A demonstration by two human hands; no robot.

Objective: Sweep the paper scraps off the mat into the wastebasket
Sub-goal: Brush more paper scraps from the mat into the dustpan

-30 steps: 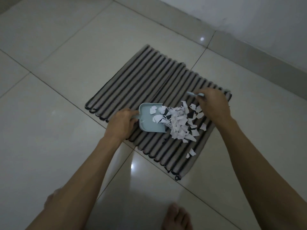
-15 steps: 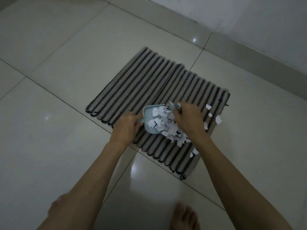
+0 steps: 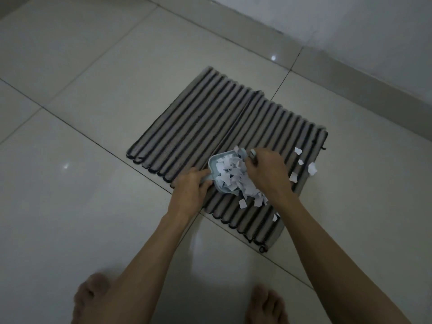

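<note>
Most of the paper scraps (image 3: 230,175) are piled in the light-blue dustpan (image 3: 214,163), which sits on the striped mat (image 3: 198,127) near the mat's front edge. My left hand (image 3: 190,190) grips the dustpan handle, fingers curled round it, at the mat's front edge. My right hand (image 3: 266,171) is just right of the dustpan, fingers curled round a small light-blue brush (image 3: 252,152); only its tip shows above my knuckles, bristles hidden. Pile spills out of the dustpan mouth onto the mat toward my right wrist. Four loose scraps (image 3: 312,169) lie on the mat's right end, apart from the pile. One stray scrap (image 3: 242,203) sits just below the pile, another (image 3: 275,217) by the mat's front edge against my right forearm. Mat lies on pale floor tiles (image 3: 70,206), skewed to the grout lines. My bare feet (image 3: 266,305) are on the tiles, well in front of the mat. Wastebasket not in view.
</note>
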